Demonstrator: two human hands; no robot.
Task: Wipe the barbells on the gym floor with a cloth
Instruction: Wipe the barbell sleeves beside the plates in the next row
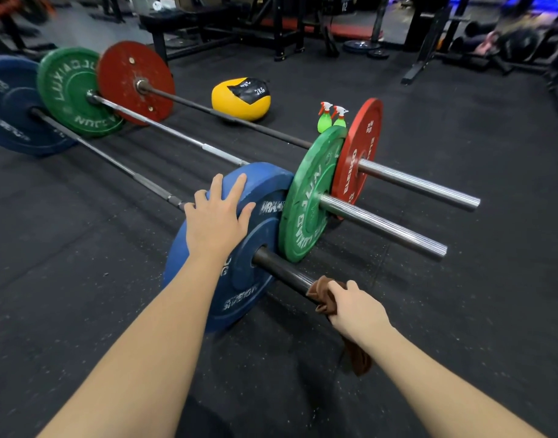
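Three barbells lie side by side on the black rubber floor. The nearest carries blue plates (239, 267), the middle one green plates (312, 197), the far one red plates (358, 153). My left hand (219, 216) rests flat, fingers spread, on top of the near blue plate. My right hand (355, 308) grips a brown cloth (323, 297) wrapped round the dark end sleeve (280, 270) of the blue-plate barbell, just outside the plate. A tail of the cloth hangs below my wrist. The sleeve's tip is hidden under my hand and the cloth.
Two green spray bottles (329, 120) stand behind the green and red plates. A yellow and black 2 kg ball (241, 98) lies beyond the far bar. Racks, benches and loose plates line the back. A person lies on the floor at far right (492, 39).
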